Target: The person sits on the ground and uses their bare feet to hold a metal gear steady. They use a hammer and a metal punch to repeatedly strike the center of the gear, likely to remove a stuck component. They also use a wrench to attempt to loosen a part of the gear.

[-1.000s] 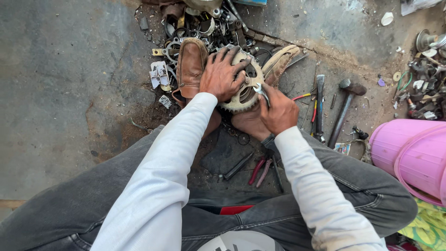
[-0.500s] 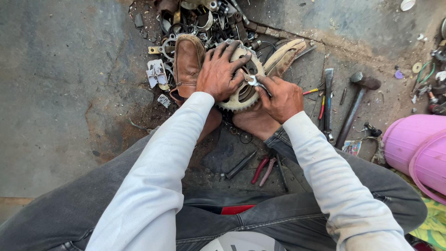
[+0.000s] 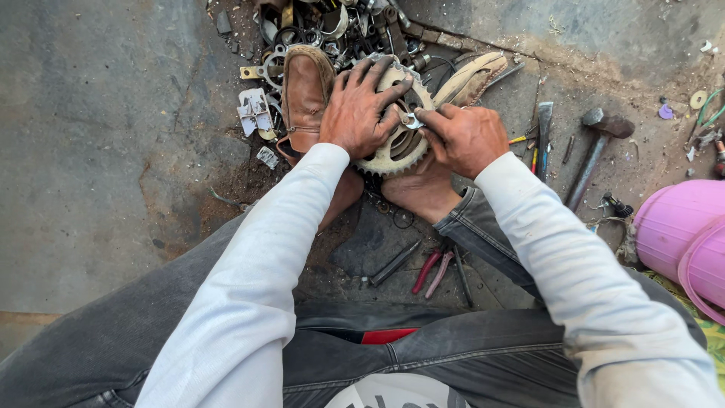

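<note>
Two hands on one toothed sprocket, over a concrete floor.

The left hand [image 3: 361,112] lies spread flat on the sprocket [image 3: 393,151], pressing it down between two brown shoes [image 3: 306,91]; the right hand [image 3: 462,137], just beside, pinches a small metal part [image 3: 412,121] at the sprocket's centre. One hammer [image 3: 593,155] and one red-handled pliers [image 3: 432,270] lie nearby.

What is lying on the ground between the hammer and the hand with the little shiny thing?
In the head view, between the hammer and the right hand, a dark flat tool and thin screwdrivers lie on the dirty floor.
</note>
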